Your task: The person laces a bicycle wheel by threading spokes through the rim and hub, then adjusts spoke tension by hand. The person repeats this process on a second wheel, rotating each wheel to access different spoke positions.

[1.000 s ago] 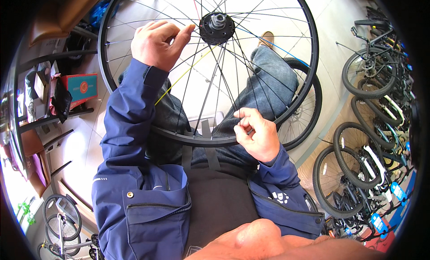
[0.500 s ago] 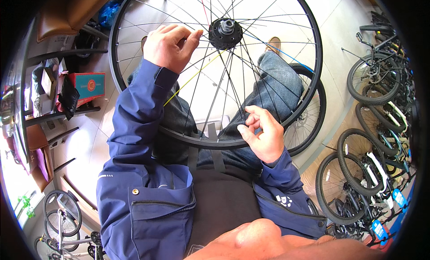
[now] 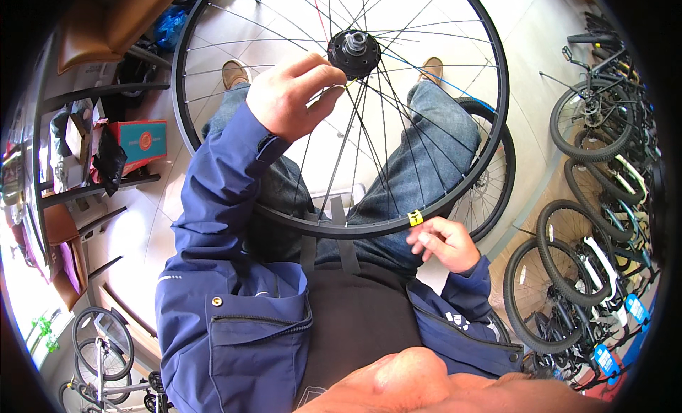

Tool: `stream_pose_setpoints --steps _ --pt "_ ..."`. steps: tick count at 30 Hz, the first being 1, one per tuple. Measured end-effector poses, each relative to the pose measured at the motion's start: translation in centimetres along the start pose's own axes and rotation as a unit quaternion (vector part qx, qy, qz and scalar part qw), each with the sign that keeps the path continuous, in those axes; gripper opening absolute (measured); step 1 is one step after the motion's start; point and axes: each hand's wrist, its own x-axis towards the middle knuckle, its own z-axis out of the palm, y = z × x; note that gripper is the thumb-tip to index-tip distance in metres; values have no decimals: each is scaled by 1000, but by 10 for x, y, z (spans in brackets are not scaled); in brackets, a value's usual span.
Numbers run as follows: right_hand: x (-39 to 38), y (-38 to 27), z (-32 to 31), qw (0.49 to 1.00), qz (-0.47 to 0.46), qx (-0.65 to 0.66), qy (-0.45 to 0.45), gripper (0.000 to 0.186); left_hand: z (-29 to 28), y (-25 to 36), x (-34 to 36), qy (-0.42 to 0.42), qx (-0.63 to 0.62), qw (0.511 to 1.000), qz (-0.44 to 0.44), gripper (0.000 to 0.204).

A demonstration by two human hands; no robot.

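A bare bicycle wheel, its black rim (image 3: 504, 93) without a tyre, lies across in front of me over my legs. Black spokes run to the black hub (image 3: 354, 54). My left hand (image 3: 298, 97) is over the left spokes, thumb and forefinger pinched just below the hub on a yellow-green spoke (image 3: 349, 84); the hand covers most of that spoke. Just outside the near right rim, beside a yellow sticker (image 3: 415, 217), is my right hand (image 3: 447, 244). Its fingers are loosely bent and slightly blurred, with nothing seen in them. One blue spoke (image 3: 455, 89) and one red spoke stand out.
A second wheel with a tyre (image 3: 506, 178) is under the rim at right. Several bicycles (image 3: 568, 264) line the right side. At left are a shelf with a red-and-teal box (image 3: 142, 143) and brown seats (image 3: 114, 22). Another bicycle (image 3: 103, 349) stands lower left.
My left hand has moved right and down to the spoke by the hub. My right hand has drawn back from the rim, uncovering the yellow sticker. The wheel looks nearly unmoved.
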Motion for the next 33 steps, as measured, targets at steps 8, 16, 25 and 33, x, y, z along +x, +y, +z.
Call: stream_pose_setpoints --steps 8,16,25,33 --pt "17 28 47 988 76 114 -71 51 3 5 -3 -35 -27 999 4 21" --pt "62 56 117 950 -136 263 98 91 9 5 -4 -45 21 998 31 31" --pt "95 58 126 932 -183 277 147 73 15 7 -5 -58 19 998 9 29" --pt "92 64 120 948 -161 247 121 29 10 8 -5 -47 32 998 4 25"
